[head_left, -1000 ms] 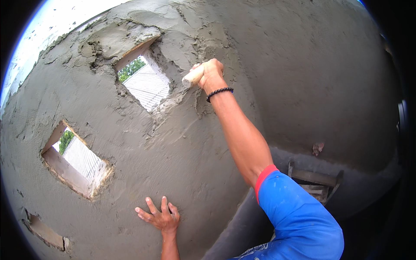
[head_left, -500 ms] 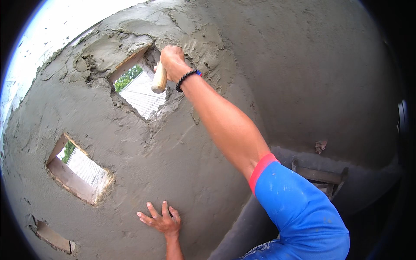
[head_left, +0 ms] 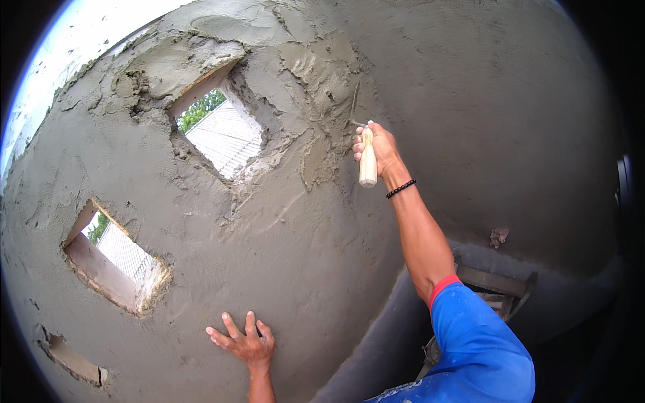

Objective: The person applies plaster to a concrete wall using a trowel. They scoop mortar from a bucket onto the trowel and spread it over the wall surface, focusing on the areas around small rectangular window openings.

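My right hand (head_left: pixel 377 148) is closed round the pale wooden handle of a trowel (head_left: pixel 367 164). Its thin metal blade, seen nearly edge-on, lies at the wet grey plaster (head_left: pixel 316 87) near the inner corner of the wall. Rough, ridged mortar surrounds the blade and the upper square opening (head_left: pixel 259 144). Low on the same wall, my left hand (head_left: pixel 252 344) rests against the plaster with fingers spread, holding nothing.
Another square opening (head_left: pixel 101 269) sits lower left, with a smaller one (head_left: pixel 74 363) below it. A roof (head_left: pixel 225 138) and trees show through the openings. A wooden frame (head_left: pixel 494 282) stands lower right, near a small lump (head_left: pixel 498 237) at the right wall.
My right hand has moved right and down with the trowel, from beside the upper opening to near the corner. My left hand stays spread on the wall; the view has shifted slightly.
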### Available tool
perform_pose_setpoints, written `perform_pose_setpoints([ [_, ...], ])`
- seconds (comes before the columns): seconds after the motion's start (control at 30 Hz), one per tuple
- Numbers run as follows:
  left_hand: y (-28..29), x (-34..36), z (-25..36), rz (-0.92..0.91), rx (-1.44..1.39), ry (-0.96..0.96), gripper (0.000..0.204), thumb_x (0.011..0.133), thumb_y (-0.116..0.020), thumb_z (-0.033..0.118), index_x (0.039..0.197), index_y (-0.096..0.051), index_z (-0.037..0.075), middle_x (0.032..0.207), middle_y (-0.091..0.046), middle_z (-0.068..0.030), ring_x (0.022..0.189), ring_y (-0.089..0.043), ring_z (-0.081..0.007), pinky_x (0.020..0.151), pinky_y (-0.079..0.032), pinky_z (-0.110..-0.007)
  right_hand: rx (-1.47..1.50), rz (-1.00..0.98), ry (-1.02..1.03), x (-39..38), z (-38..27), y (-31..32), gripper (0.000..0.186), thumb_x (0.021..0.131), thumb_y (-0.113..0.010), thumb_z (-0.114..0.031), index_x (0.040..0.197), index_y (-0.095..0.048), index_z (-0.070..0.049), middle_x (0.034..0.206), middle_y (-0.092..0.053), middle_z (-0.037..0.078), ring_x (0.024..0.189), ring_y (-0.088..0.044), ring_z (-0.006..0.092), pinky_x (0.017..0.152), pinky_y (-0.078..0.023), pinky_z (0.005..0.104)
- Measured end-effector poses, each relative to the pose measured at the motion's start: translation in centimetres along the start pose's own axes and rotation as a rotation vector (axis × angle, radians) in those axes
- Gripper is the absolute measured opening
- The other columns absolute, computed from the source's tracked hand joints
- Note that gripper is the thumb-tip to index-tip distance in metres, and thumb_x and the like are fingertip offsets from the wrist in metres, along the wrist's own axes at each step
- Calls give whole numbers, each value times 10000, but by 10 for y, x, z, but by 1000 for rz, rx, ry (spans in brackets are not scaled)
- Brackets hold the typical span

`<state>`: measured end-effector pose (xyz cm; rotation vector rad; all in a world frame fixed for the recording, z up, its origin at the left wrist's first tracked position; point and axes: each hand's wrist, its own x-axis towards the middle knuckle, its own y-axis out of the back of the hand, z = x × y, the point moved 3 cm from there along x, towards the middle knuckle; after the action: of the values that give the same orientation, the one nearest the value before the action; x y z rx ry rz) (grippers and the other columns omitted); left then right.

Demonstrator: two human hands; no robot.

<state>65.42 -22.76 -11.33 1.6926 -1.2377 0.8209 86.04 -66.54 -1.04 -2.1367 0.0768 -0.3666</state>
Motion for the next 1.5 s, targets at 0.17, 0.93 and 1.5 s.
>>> perform_pose_setpoints([
  [0.17, 2, -2, -7, 1, 39, -10, 248, 873, -544, 256, 1094, -601, 159, 1498, -303, -163, 1402, -102, -515, 1095, -147, -658, -281, 4, 47, -23, 15, -73, 277, 958, -402, -326, 929, -455, -56, 670, -477, 52, 484, -503, 138, 403, -465, 316],
  [0.93, 2, -2, -5, 0, 32, -9, 259, 866, -555, 247, 1107, -598, 161, 1500, -306, -156, 1410, -106, -492, 1096, -144, -656, -1186, -35, 265, -141, 136, 61, 273, 970, -380, -245, 898, -457, 7, 663, -565, 256, 613, -581, 460, 557, -459, 512],
  [1.5, -1, 0, -4, 18, 25, -4, 241, 855, -556, 245, 1077, -610, 166, 1496, -311, -151, 1407, -110, -496, 1102, -149, -655, -135, 101, 110, 4, 0, -190, 291, 955, -358, -217, 1030, -396, 62, 757, -506, 148, 522, -575, 257, 475, -517, 425],
])
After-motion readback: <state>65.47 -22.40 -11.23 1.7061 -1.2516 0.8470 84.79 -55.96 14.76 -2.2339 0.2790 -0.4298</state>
